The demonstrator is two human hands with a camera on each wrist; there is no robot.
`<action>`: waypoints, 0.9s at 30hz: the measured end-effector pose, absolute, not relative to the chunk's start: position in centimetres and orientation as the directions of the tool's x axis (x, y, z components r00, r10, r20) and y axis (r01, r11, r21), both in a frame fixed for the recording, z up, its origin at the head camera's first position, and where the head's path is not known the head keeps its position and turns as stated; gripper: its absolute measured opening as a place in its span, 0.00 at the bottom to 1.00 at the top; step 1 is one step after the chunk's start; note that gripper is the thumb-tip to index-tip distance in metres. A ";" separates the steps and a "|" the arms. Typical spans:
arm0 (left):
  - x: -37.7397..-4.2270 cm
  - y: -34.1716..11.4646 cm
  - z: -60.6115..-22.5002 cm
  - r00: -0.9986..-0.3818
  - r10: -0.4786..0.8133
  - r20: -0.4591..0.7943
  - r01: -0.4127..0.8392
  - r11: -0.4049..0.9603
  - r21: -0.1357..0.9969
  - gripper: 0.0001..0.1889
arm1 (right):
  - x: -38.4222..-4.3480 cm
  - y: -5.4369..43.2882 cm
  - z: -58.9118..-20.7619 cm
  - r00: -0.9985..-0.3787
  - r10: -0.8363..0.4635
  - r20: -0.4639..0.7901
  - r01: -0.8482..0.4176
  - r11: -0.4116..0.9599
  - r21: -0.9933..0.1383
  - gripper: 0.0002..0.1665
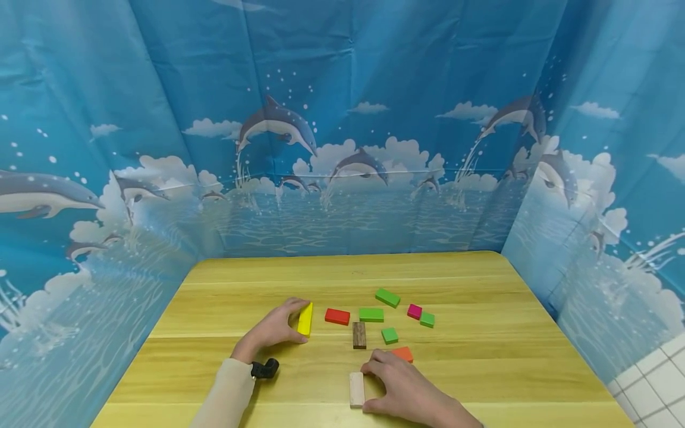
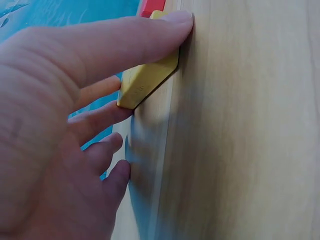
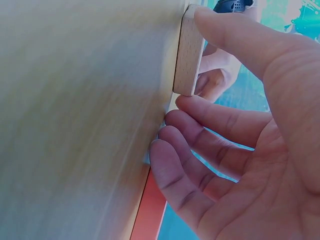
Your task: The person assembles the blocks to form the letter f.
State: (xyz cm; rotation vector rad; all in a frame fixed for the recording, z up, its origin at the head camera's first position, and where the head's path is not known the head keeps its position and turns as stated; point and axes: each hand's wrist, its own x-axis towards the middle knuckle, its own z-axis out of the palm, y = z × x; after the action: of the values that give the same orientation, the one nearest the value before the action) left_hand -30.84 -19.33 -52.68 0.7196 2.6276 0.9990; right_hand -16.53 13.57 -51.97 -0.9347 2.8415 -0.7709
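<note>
On the left of the table my left hand point(image 1: 278, 324) holds a yellow block point(image 1: 305, 320) by its ends, thumb at the near end and fingertips at the far one. The left wrist view shows the thumb across the yellow block point(image 2: 150, 80), with the other fingers spread below. Close to the front, my right hand point(image 1: 404, 386) pinches a plain pale wooden block point(image 1: 356, 390) between thumb and index finger. In the right wrist view the pale block point(image 3: 188, 55) sits against the tabletop, and the remaining fingers are bent beside it.
A red block point(image 1: 337, 316) lies right of the yellow one. Beyond the right hand are a dark brown block point(image 1: 359, 335), several green blocks point(image 1: 371, 315), a magenta block point(image 1: 414, 311) and a partly hidden orange block point(image 1: 403, 354). A dolphin-printed curtain point(image 1: 348, 208) surrounds the wooden table point(image 1: 481, 356).
</note>
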 end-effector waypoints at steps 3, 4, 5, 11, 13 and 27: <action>-30.7 -19.5 -52.7 -0.857 0.514 -0.035 0.359 0.645 0.675 0.47 | -16.5 13.5 -52.0 -0.814 -0.571 0.107 -0.548 0.691 -0.471 0.34; -30.7 -19.5 -52.7 -0.861 0.508 -0.037 0.352 0.646 0.677 0.47 | -16.5 13.5 -52.0 -0.813 -0.572 0.108 -0.549 0.692 -0.469 0.34; -30.6 -19.5 -52.8 -0.864 0.503 -0.035 0.349 0.646 0.679 0.47 | -16.6 13.4 -52.0 -0.813 -0.572 0.109 -0.549 0.692 -0.468 0.34; -30.3 -19.3 -52.8 -0.879 0.476 -0.027 0.335 0.655 0.677 0.47 | -16.6 13.4 -52.0 -0.814 -0.571 0.103 -0.547 0.696 -0.465 0.34; -30.0 -19.3 -52.7 -0.881 0.474 -0.019 0.336 0.652 0.680 0.47 | -16.6 13.3 -52.0 -0.814 -0.572 0.101 -0.547 0.695 -0.466 0.33; -27.2 -17.4 -50.5 -0.862 0.505 0.040 0.401 0.633 0.662 0.45 | -16.7 13.4 -52.0 -0.822 -0.563 0.078 -0.530 0.709 -0.465 0.33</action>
State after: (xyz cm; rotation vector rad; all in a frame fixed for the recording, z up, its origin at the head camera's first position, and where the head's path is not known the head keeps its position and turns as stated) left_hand -27.18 -17.36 -50.46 0.7553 2.7013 1.0404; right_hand -16.71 13.44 -51.96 -0.9095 2.8392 -0.7396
